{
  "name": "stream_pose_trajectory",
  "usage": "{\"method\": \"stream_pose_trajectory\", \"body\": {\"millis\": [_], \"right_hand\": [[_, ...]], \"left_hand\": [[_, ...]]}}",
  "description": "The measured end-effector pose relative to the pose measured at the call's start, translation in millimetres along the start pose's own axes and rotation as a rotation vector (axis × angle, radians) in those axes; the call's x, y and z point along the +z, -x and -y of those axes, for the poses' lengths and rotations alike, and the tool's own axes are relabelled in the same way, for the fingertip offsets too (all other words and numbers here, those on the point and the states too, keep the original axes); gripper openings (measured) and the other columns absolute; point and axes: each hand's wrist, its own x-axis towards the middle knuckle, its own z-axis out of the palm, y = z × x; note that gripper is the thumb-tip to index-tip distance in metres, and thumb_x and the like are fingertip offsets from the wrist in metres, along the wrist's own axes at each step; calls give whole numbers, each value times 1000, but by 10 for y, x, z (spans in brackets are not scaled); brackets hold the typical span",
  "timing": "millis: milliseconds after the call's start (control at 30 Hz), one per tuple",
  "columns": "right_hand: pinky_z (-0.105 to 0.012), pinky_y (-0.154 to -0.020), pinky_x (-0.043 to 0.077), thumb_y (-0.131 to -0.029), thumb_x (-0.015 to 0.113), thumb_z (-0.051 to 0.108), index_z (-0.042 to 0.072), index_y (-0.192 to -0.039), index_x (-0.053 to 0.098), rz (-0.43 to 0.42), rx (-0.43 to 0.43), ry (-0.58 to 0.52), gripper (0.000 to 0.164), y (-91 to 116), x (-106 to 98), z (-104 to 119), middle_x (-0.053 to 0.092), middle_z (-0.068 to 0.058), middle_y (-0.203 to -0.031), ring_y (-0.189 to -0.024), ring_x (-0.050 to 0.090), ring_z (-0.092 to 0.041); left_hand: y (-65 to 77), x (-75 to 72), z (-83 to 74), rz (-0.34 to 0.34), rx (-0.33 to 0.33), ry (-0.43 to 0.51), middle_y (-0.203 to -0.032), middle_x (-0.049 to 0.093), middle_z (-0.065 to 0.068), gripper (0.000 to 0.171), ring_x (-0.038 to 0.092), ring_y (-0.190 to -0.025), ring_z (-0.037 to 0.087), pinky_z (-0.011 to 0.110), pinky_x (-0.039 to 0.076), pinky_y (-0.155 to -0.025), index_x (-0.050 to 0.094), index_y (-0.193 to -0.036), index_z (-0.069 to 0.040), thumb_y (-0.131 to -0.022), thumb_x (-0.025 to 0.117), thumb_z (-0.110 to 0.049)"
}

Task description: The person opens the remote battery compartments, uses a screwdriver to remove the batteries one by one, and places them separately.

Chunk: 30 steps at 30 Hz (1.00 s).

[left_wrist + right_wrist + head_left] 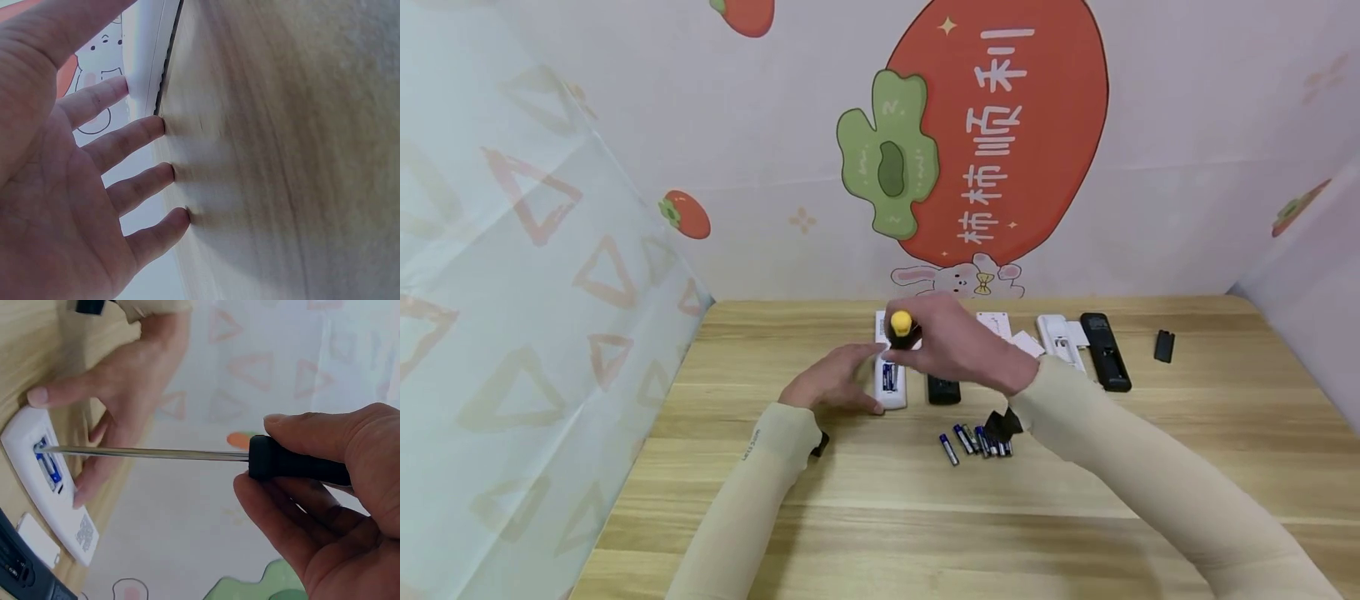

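Note:
My right hand [958, 337] grips a screwdriver [901, 323] by its black handle, whose end is yellow. In the right wrist view the long metal shaft [156, 454] reaches down to the open battery compartment of a white remote control [25, 434]. Its tip is right at the end of the blue-and-silver batteries [49, 464] in there. The remote lies back up on the table. My left hand [827, 379] is spread at its left side, thumb at the near end and fingers straight along the edge. In the left wrist view those fingers [128, 140] reach the tabletop.
A black remote [943, 390] and a white cover [37, 539] lie to the right of the white one. Several loose batteries [949, 450] lie nearer me. Farther right are another white remote [1052, 327], a black remote [1105, 350] and a black cover [1164, 346].

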Motion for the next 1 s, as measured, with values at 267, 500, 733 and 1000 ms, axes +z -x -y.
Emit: {"method": "stream_pose_trajectory", "body": {"millis": [267, 500, 733, 1000], "right_hand": [[-23, -75, 55, -85, 84, 13, 13, -93, 67, -3, -138, 83, 19, 212, 123, 97, 65, 6, -88, -80, 60, -9], [-19, -79, 55, -85, 84, 13, 10, -96, 67, 17, -353, 162, 20, 383, 209, 75, 62, 0, -92, -81, 61, -11], [-21, -82, 55, -81, 87, 14, 13, -97, 67, 30, -450, 229, 26, 445, 216, 46, 60, 0, -94, -84, 59, -12], [-22, -79, 55, -82, 85, 11, 13, -96, 65, 11, -492, 167, 24, 455, 210, -3, 58, 1, -92, -84, 58, -11]], "left_hand": [[4, 6, -4, 1, -13, 1, -159, 40, 3, 101, 33, -147, 28, 51, 27, -119, 40, -157, -26, -72, 94, -36], [11, -1, -5, 3, -36, -16, -159, 40, 4, 104, 34, -147, 26, 46, 29, -119, 39, -157, -22, -71, 94, -39], [9, -12, -13, 8, -29, -13, -160, 38, 7, 104, 32, -147, 28, 48, 28, -119, 38, -158, -20, -72, 93, -40], [14, -14, -29, 7, -31, -6, -160, 37, 8, 106, 32, -148, 30, 49, 28, -119, 37, -158, -19, -71, 94, -38]]}}
